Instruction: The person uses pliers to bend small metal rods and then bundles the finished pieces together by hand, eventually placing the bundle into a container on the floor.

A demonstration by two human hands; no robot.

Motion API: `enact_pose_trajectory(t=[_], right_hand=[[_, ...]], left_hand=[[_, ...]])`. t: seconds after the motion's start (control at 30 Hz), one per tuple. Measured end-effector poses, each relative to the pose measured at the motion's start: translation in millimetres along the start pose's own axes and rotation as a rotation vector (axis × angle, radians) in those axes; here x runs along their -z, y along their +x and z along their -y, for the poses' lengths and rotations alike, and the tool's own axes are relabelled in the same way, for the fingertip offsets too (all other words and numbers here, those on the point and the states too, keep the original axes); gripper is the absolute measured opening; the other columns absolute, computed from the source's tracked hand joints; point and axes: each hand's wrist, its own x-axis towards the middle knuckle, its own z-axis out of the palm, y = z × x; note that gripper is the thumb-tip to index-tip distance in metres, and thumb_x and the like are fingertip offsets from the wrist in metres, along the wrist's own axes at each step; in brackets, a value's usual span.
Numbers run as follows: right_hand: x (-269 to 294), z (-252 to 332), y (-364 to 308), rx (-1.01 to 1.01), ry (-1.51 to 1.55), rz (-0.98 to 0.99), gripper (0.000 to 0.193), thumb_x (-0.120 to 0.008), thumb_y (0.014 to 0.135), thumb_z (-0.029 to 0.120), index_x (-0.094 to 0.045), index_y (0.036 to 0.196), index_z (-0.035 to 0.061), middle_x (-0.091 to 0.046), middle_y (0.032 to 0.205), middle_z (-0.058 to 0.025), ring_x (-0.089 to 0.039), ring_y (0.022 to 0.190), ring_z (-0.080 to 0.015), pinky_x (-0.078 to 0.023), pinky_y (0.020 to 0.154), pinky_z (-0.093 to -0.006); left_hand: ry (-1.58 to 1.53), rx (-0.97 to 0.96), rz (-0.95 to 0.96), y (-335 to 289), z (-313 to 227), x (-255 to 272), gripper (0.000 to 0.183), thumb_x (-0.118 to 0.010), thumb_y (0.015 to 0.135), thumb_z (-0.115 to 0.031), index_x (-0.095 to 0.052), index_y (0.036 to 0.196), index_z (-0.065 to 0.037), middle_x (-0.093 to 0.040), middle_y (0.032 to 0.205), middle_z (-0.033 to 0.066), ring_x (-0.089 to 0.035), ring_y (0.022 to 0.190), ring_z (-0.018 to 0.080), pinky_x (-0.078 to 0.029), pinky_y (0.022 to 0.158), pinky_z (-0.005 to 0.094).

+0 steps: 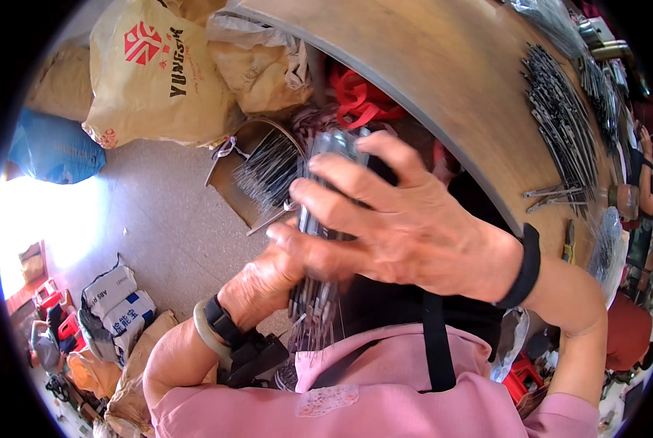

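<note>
Your right hand (414, 226) reaches across with its parted fingers bent firmly over a bundle (315, 296), while your left hand (264, 281) clasps its lower side, those fingers partly hidden. You hold it before your pink shirt (428, 398): slim strips, dark and silvery, blurred, with something clear and shiny at the far end. Its long axis runs away from your body, leaning only slightly; the wire-thin ends fan toward your shirt. At your right, the brown surface (443, 58) curves past, carrying a heap of long dark pieces (560, 117). Beyond the bundle, an open box (228, 186) of thin rods stands on the speckled floor (166, 197), then yellowish sacks (151, 80) and a blue bag (56, 150), with glare at far left.
</note>
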Motion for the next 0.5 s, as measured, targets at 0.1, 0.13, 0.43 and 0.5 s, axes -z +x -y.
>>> enact_pose_trajectory(t=[0.1, 0.13, 0.43, 0.5], right_hand=[[20, -1, -4, -0.246, 0.177, -0.020, 0.059, -0.075, 0.074, 0.018, -0.053, 0.127, 0.0051, -0.059, 0.112, -0.0095, -0.058, 0.104, -0.0255, -0.041, 0.095, -0.0428], [24, -5, -7, -0.333, 0.240, -0.021, 0.068, -0.081, 0.069, 0.018, -0.051, 0.128, -0.0006, -0.059, 0.111, -0.0107, -0.059, 0.102, -0.0261, -0.043, 0.092, -0.0417], [-9, 17, 2, -1.004, 1.202, 0.244, 0.114, -0.087, 0.068, 0.042, -0.020, 0.144, -0.0091, -0.059, 0.118, -0.0246, -0.059, 0.113, -0.0335, -0.045, 0.098, -0.0380], [-16, 23, 1, -0.963, 1.128, 0.282, 0.113, -0.086, 0.068, 0.037, -0.018, 0.145, -0.0097, -0.058, 0.119, -0.0251, -0.059, 0.113, -0.0326, -0.044, 0.099, -0.0367]], left_hand=[[-0.203, -0.149, 0.065, 2, -12, 20, 0.048, -0.071, 0.066, 0.001, -0.055, 0.110, -0.002, -0.061, 0.083, 0.0104, -0.063, 0.072, 0.0238, -0.054, 0.067, 0.0363], [-0.341, -0.230, 0.058, 6, -10, 24, 0.048, -0.070, 0.066, 0.002, -0.054, 0.110, -0.002, -0.061, 0.083, 0.0108, -0.061, 0.066, 0.0253, -0.054, 0.065, 0.0395], [-0.150, -0.415, -0.211, 12, -14, -10, 0.049, -0.068, 0.074, -0.001, -0.052, 0.120, -0.004, -0.064, 0.095, 0.0085, -0.066, 0.081, 0.0203, -0.057, 0.075, 0.0346], [-0.088, -0.484, -0.268, 14, -10, -14, 0.043, -0.068, 0.074, -0.002, -0.054, 0.115, -0.003, -0.065, 0.092, 0.0065, -0.065, 0.078, 0.0174, -0.057, 0.073, 0.0312]])
